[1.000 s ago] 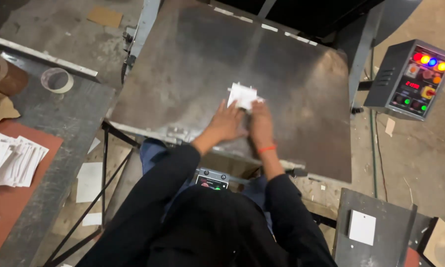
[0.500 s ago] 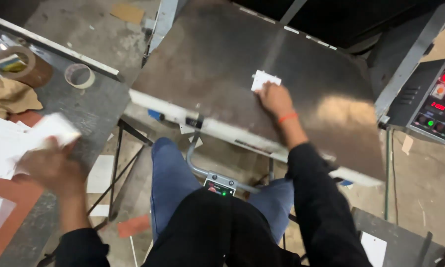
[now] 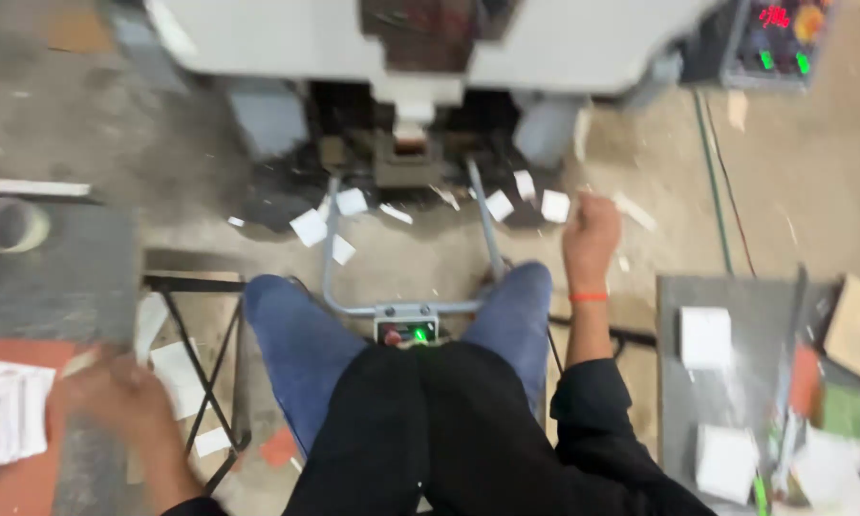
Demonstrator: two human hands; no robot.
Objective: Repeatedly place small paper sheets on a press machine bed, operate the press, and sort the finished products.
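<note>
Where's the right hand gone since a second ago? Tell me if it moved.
Yes. The right hand has left the metal plate and the white piece it pressed there; it now hangs in a fist over the floor, beside the right knee.

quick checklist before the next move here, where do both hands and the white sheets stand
1. Left hand at the white stack: ok, reaching beside it, blurred.
2. Left grip on a sheet: cannot tell.
3. Right hand away from the machine: ok, raised above the knee.
4. Right hand empty: cannot tell, fist closed.
5. Floor in front: not ok, loose white sheets scattered.
6. Pedal box light: ok, green.
</note>
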